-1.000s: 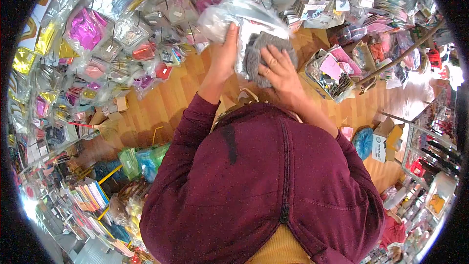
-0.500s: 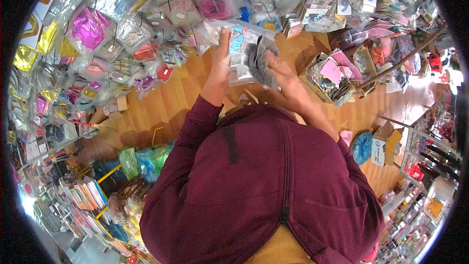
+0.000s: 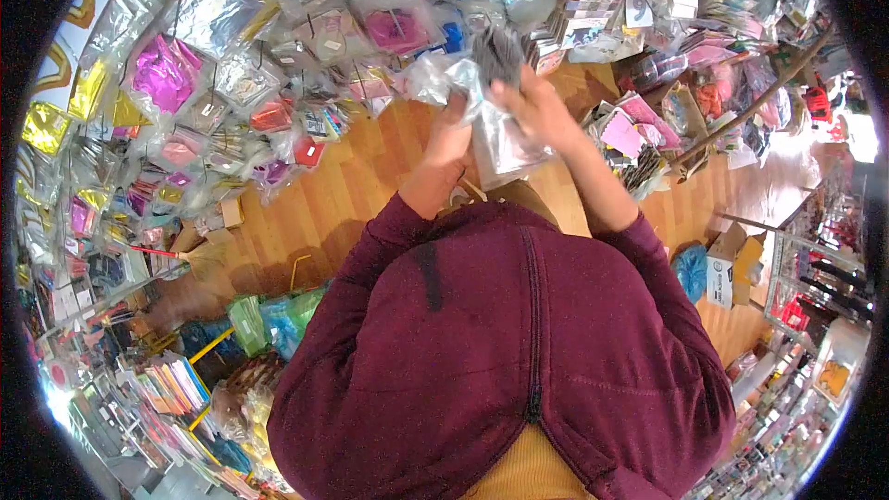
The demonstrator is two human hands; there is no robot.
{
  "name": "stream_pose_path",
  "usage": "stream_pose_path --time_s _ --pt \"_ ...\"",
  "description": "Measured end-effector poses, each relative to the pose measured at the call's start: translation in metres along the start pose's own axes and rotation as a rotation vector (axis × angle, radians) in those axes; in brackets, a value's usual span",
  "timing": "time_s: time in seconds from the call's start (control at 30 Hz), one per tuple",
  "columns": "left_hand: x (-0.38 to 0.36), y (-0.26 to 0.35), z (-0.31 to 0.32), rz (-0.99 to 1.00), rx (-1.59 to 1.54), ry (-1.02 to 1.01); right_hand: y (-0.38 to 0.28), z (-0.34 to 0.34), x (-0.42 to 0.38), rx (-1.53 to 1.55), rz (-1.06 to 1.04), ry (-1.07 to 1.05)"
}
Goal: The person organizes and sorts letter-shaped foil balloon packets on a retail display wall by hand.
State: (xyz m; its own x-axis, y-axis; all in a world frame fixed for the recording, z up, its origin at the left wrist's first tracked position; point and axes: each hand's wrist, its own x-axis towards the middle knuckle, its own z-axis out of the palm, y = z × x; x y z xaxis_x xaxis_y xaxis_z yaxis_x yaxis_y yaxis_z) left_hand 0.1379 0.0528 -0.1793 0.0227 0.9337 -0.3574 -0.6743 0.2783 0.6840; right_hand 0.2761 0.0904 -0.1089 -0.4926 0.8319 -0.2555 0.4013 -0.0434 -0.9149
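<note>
In front of my chest, my left hand (image 3: pixel 448 137) is closed on a clear plastic packet (image 3: pixel 505 150). The packet is bunched at the upper left and hangs down between my hands; its contents are hard to make out. My right hand (image 3: pixel 542 113) grips a grey fuzzy cloth (image 3: pixel 500 54), which sticks up past the fingertips and is blurred by motion. The cloth is at the upper part of the packet, and my right fingers are close against the plastic.
Many plastic-wrapped packets hang ahead and to the left, among them a magenta foil one (image 3: pixel 167 72). A box of cards (image 3: pixel 639 130) stands on the wooden floor (image 3: pixel 315 194) at the right, beside a slanting pole (image 3: pixel 755 111). Further back right is an open carton (image 3: pixel 732 268).
The packet has turned and crumpled, its lower end swinging right. My left hand has shifted right and downward; my right hand has moved slightly with the cloth, which now points upward.
</note>
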Motion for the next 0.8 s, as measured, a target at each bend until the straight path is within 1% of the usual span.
stream_pose_path --time_s 0.07,0.1,0.13,0.17,0.2,0.23,0.27,0.3,0.33,0.37,0.4,0.43,0.47,0.53,0.57,0.6,0.63,0.67,0.7,0.73,0.77,0.8 --pt "-0.004 0.011 0.001 0.150 0.011 -0.047 0.010 0.017 -0.021 -0.310 -0.539 0.155" --pt "-0.013 0.024 0.006 0.126 -0.134 -0.088 0.010 0.023 -0.032 -0.309 -0.534 0.143" --pt "0.002 0.013 -0.017 0.062 -0.313 -0.148 0.009 0.029 -0.040 -0.390 -0.577 0.102" --pt "-0.003 0.021 -0.011 0.067 -0.307 -0.130 0.009 0.032 -0.043 -0.469 -0.622 0.065" --pt "-0.009 0.030 -0.004 0.068 -0.299 -0.113 0.013 0.036 -0.046 -0.465 -0.623 0.064" --pt "-0.010 0.032 -0.003 0.070 -0.297 -0.114 0.022 0.039 -0.047 -0.399 -0.672 0.027" --pt "-0.009 0.034 -0.002 0.062 -0.219 -0.111 0.025 0.040 -0.047 -0.336 -0.721 -0.008" --pt "-0.010 0.035 0.000 0.049 -0.143 -0.106 0.027 0.039 -0.046 -0.337 -0.718 -0.004" --pt "-0.012 0.034 0.004 0.045 -0.144 -0.107 0.028 0.037 -0.044 -0.411 -0.677 0.090" --pt "-0.015 0.035 0.013 -0.029 -0.311 -0.154 0.028 0.035 -0.039 -0.485 -0.640 0.184" --pt "-0.015 0.036 0.018 -0.100 -0.477 -0.200 0.026 0.030 -0.031 -0.486 -0.645 0.184" --pt "-0.006 0.012 -0.003 0.178 0.233 -0.050 0.023 0.022 -0.020 -0.286 -0.626 0.354" --pt "-0.018 0.028 0.026 -0.003 0.194 0.148 0.022 0.014 -0.009 -0.083 -0.600 0.522" --pt "-0.002 0.004 0.016 0.030 0.251 0.170 0.041 -0.018 0.007 0.035 -0.032 0.263" --pt "-0.003 0.000 0.018 0.024 0.255 0.162 0.043 -0.017 0.010 0.051 -0.145 0.307" --pt "-0.002 -0.003 0.021 0.048 0.182 0.171 0.045 -0.016 0.006 0.050 -0.144 0.315" --pt "0.001 -0.003 0.023 0.084 0.102 0.181 0.045 -0.015 0.003 0.013 -0.071 0.291" --pt "0.000 0.005 0.026 0.095 0.098 0.178 0.038 -0.010 0.000 -0.023 0.000 0.263" --pt "-0.008 0.017 0.025 0.069 0.106 0.129 0.031 0.001 -0.009 -0.025 0.016 0.249" --pt "-0.016 0.025 0.019 0.037 0.112 0.083 0.019 0.004 -0.020 -0.173 0.072 0.091" --pt "-0.009 0.019 -0.002 0.051 -0.035 -0.099 0.025 0.018 -0.028 -0.183 -0.110 0.130" --pt "-0.023 0.029 -0.001 0.649 0.513 -0.303 0.026 0.031 -0.036 -0.192 -0.294 0.170"
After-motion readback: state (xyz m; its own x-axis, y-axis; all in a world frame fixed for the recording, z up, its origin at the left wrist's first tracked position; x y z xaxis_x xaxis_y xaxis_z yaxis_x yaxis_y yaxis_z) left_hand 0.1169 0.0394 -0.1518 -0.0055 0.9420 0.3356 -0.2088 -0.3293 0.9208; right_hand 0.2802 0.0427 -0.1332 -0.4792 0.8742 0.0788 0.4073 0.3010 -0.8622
